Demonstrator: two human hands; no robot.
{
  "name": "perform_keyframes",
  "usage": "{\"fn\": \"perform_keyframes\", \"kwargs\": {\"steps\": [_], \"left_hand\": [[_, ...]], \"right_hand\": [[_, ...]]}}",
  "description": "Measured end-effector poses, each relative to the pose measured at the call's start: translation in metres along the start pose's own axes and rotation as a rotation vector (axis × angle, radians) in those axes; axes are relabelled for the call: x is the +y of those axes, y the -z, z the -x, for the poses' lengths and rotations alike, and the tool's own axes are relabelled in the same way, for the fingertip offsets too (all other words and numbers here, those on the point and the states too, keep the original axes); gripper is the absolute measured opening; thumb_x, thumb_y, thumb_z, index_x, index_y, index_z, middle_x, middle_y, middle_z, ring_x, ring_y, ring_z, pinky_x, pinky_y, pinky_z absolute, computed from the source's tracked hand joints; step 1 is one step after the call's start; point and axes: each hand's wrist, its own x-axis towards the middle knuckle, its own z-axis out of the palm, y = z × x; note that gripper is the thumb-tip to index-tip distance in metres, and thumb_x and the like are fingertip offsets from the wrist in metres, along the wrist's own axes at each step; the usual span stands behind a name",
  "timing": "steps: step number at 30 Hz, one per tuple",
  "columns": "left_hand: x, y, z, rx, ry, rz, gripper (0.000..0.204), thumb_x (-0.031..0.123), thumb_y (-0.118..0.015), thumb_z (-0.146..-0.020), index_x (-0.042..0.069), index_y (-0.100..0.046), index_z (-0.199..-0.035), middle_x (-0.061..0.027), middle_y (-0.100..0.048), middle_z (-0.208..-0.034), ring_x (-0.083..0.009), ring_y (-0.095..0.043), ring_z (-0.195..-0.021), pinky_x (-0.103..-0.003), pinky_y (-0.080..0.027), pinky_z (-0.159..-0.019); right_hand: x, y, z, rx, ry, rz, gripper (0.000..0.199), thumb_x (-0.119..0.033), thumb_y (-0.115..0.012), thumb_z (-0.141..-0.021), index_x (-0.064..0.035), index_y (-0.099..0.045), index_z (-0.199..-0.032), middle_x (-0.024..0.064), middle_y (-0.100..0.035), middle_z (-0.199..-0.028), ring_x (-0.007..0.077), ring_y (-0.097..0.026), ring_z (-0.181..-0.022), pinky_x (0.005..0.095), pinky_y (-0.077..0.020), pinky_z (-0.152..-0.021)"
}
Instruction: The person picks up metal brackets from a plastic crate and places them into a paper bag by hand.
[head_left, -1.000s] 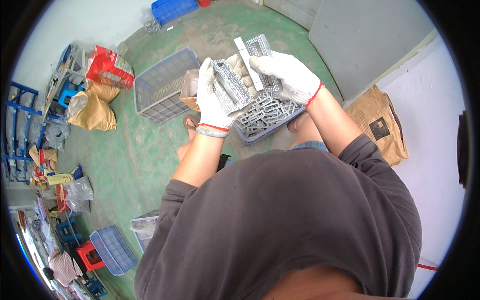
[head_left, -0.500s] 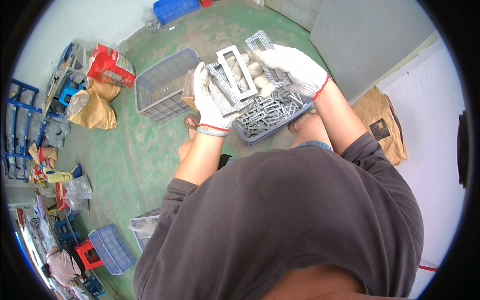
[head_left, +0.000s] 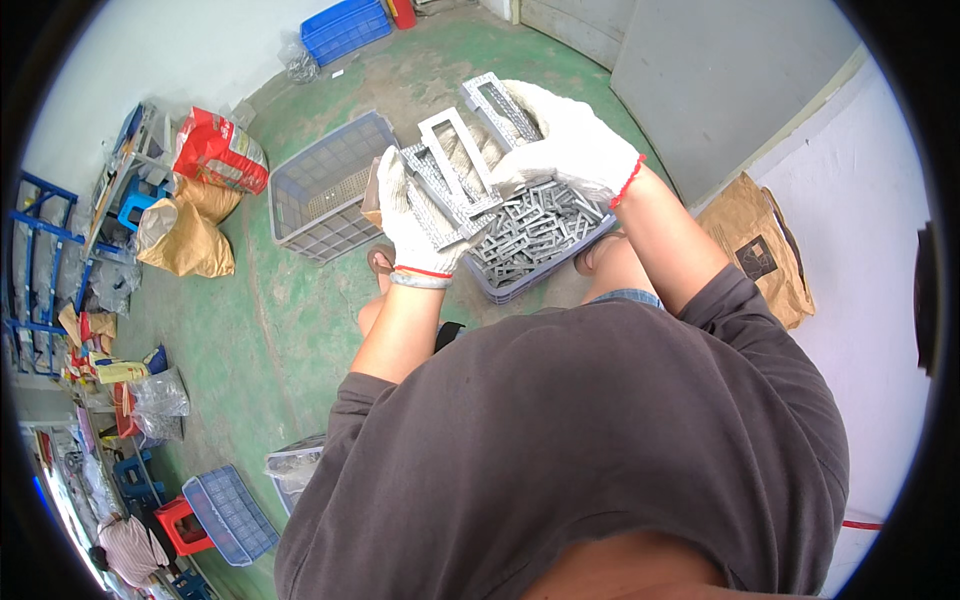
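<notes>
Both my hands wear white knit gloves. My left hand (head_left: 415, 222) grips a stack of grey rectangular metal frames (head_left: 437, 198). My right hand (head_left: 568, 143) holds one grey frame (head_left: 457, 157) against that stack, and another frame (head_left: 497, 102) sticks out past its fingers. Right below both hands sits a blue-grey plastic basket (head_left: 590, 245) filled with several more grey frames (head_left: 530, 225).
An empty grey basket (head_left: 325, 190) stands to the left on the green floor. Brown sacks (head_left: 185, 235) and a red bag (head_left: 220, 152) lie further left, by blue shelving (head_left: 40, 270). A brown paper bag (head_left: 760, 250) leans against the white wall. Small blue crates (head_left: 232, 515) and a red stool sit lower left.
My right hand has turned the frame it holds from upright to flat against the stack in my left hand. Both hands stay above the filled basket.
</notes>
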Motion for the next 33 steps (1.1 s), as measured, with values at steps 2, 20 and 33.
{"fn": "perform_keyframes", "kwargs": {"steps": [2,20,33], "left_hand": [[0.001,0.002,-0.001,-0.074,0.018,0.034,0.065,0.054,-0.046,-0.096,0.009,-0.047,-0.143,-0.015,-0.053,-0.142,-0.0357,-0.053,-0.128,-0.056,-0.045,-0.103],[-0.008,0.034,-0.014,-0.187,0.106,0.12,0.062,0.056,-0.045,-0.096,0.015,-0.052,-0.142,-0.0142,-0.054,-0.142,-0.0392,-0.054,-0.127,-0.058,-0.044,-0.104],[-0.031,0.137,-0.05,0.141,0.035,0.074,0.079,0.074,-0.033,-0.095,0.007,-0.053,-0.133,-0.0119,-0.06,-0.126,-0.0303,-0.057,-0.116,-0.044,-0.044,-0.103]], "right_hand": [[0.005,-0.004,-0.003,0.02,-0.001,0.037,0.083,-0.029,-0.082,-0.071,-0.0006,-0.047,-0.142,0.0216,-0.061,-0.132,0.0317,-0.061,-0.12,0.0367,-0.0486,-0.1],[0.005,-0.037,-0.002,-0.196,0.052,-0.528,0.066,-0.006,-0.062,-0.083,-0.001,-0.042,-0.146,0.0189,-0.063,-0.129,0.0248,-0.064,-0.114,0.035,-0.0535,-0.095],[0.06,-0.121,-0.011,-0.522,0.203,0.236,0.056,-0.047,-0.069,-0.082,-0.0098,-0.063,-0.124,0.0142,-0.062,-0.123,0.0359,-0.057,-0.116,0.0443,-0.0476,-0.097]]}}
